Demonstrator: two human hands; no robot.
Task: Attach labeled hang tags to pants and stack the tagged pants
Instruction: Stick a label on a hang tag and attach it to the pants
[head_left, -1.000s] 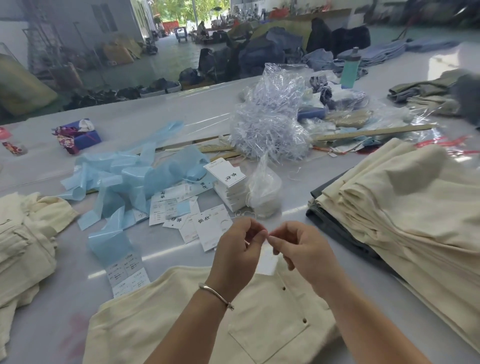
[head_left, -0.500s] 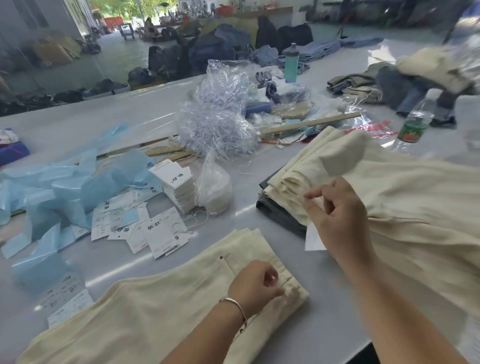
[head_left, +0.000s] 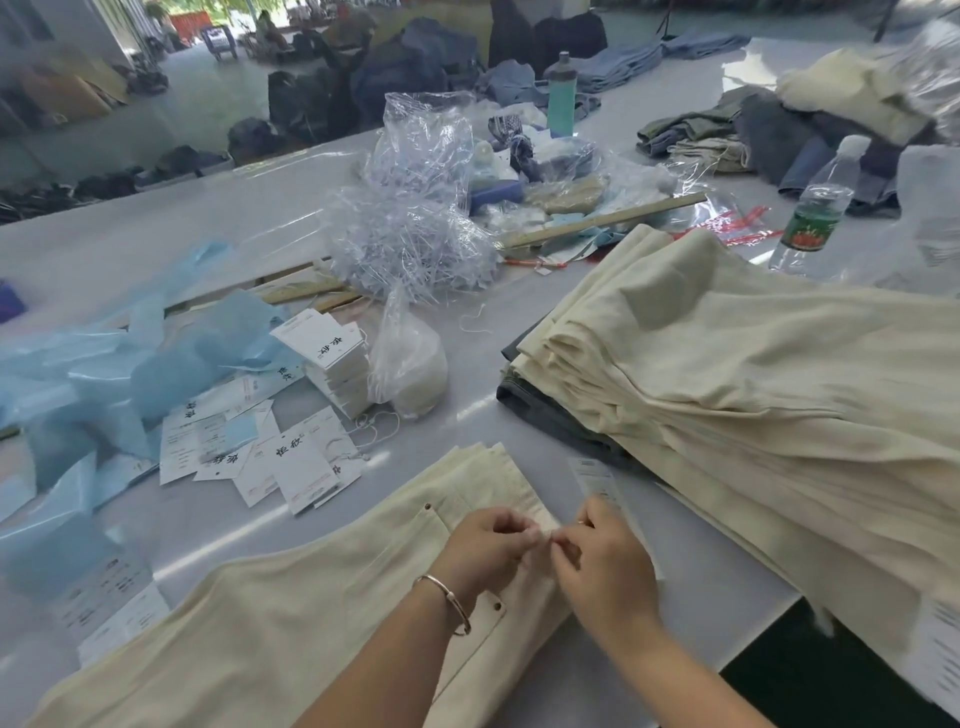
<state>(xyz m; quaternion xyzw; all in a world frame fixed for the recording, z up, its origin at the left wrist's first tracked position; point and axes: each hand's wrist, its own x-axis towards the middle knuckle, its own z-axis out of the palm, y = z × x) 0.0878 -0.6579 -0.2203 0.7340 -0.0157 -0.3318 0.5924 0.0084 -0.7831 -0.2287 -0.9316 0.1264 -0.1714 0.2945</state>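
Now that the hang tag (head_left: 597, 480) has been brought to the cream pants (head_left: 322, 597), its string is pinched by both the left hand (head_left: 488, 545) and the right hand (head_left: 602, 561), so tying can be started.

Under my hands I see matt cream woven cloth pants (head_left: 291, 634) with small metal rivets, lying on a smooth, glossy grey table (head_left: 691, 587). A thin shiny metal bangle (head_left: 448, 597) rings my left wrist. Beyond my hands lie matt white paper tags (head_left: 304, 467), translucent blue plastic film (head_left: 104, 364) and crinkled clear plastic bags (head_left: 415, 156).
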